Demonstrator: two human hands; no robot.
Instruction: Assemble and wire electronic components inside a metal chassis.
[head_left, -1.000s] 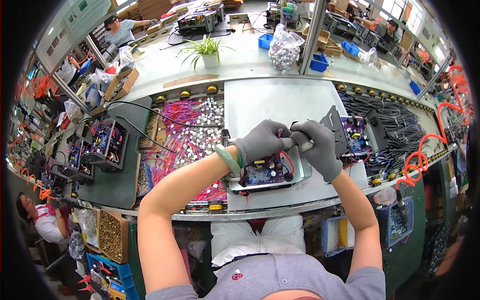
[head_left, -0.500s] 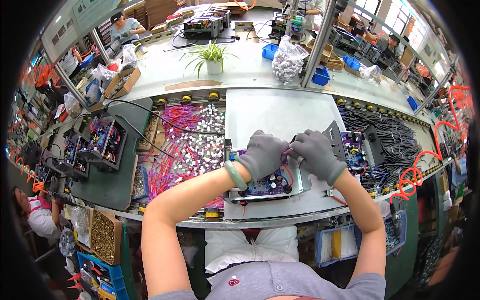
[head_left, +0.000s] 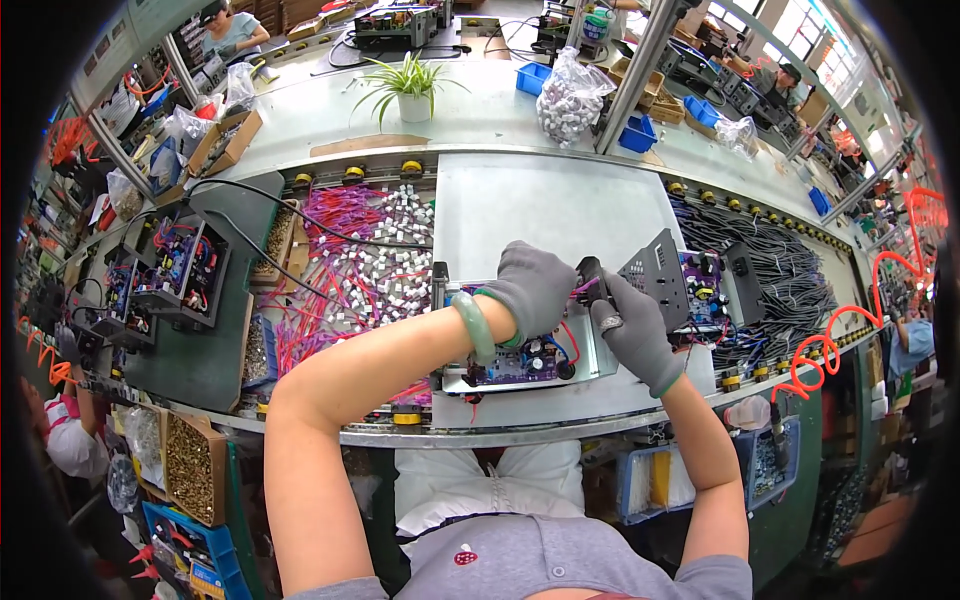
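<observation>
Both my hands wear grey gloves and meet over an open electronics unit: a metal chassis (head_left: pixel 600 358) with a purple circuit board (head_left: pixel 515 368). My left hand (head_left: pixel 535 290) is closed, fingertips around a pink-purple wire (head_left: pixel 585 287) that runs towards my right hand. My right hand (head_left: pixel 636 335) has its thumb and fingers bent around a small dark part (head_left: pixel 591 270) at the wire's end; I cannot make out what it is. A red wire (head_left: pixel 571 342) rises from the board below my left hand. Just right of my right hand stands a black perforated panel (head_left: pixel 655 278).
Left of the unit lie pink-purple wires with white connectors (head_left: pixel 385 225). Black cables (head_left: pixel 790 285) are heaped at the right, near a coiled orange hose (head_left: pixel 800 375). More open units (head_left: pixel 185 260) stand on the far-left green board. A potted plant (head_left: pixel 412 105) is behind.
My right hand has drawn slightly away from my left, its thumb and fingers more visible. My left hand stays at the wire. The whole view has shifted a little.
</observation>
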